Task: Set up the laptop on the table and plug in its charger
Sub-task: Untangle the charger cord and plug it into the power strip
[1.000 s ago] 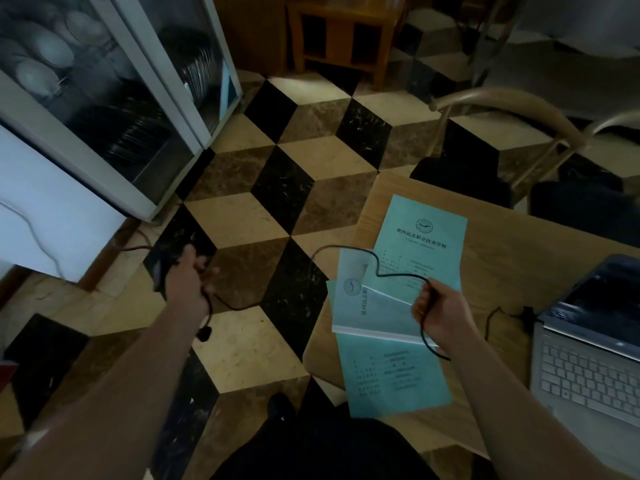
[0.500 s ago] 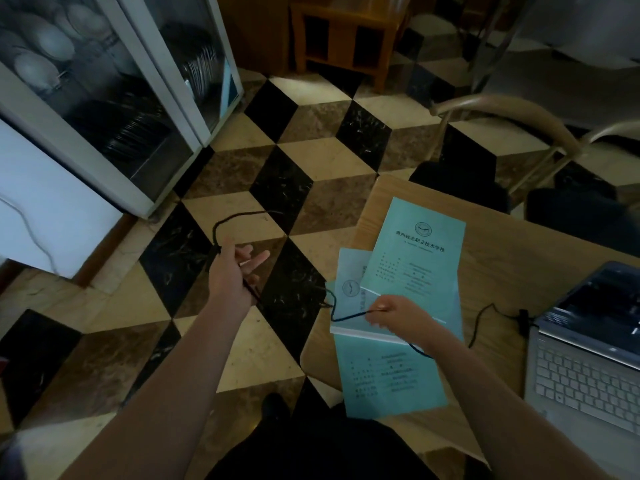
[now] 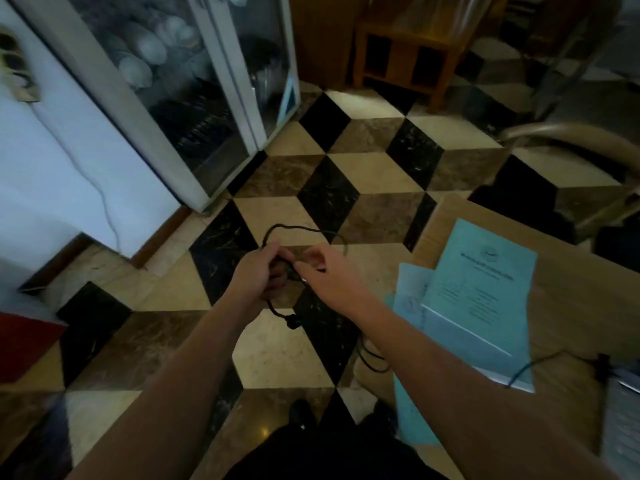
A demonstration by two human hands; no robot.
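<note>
The black charger cable [image 3: 304, 229] loops in the air above the tiled floor, left of the wooden table [image 3: 581, 271]. My left hand [image 3: 258, 271] grips a bunch of this cable, and a small dark plug [image 3: 292, 322] dangles below it. My right hand [image 3: 329, 275] pinches the cable just beside the left hand. The cable runs back under my right arm and across the table [image 3: 530, 367] to the laptop [image 3: 623, 414], of which only the left edge shows at the far right.
Blue-green booklets [image 3: 481, 292] lie stacked on the table's left part. A glass-door cabinet [image 3: 194, 109] with dishes stands at the left by a white wall. A wooden stool [image 3: 405, 50] stands at the back and a curved chair back [image 3: 568, 133] at the right.
My right hand left the booklets and moved left off the table to meet my left hand. Both now hold the cable together. The view swung left, so most of the laptop is out of frame.
</note>
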